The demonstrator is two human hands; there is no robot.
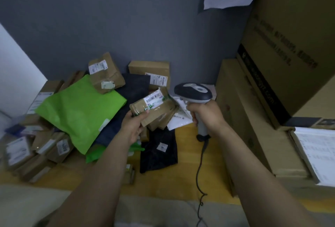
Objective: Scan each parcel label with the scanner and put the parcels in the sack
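My left hand grips a small brown cardboard parcel by its near end, with the white barcode label facing up. My right hand holds the grey and white scanner by its handle, its head just right of the parcel and a little above it. The scanner's dark cable hangs down to the floor. A green sack lies flat over the parcel pile at the left.
Several brown parcels lie heaped on the yellow floor at the left and against the grey wall. A dark bag and a white mailer lie below my hands. Tall cardboard boxes stand at the right, papers on one.
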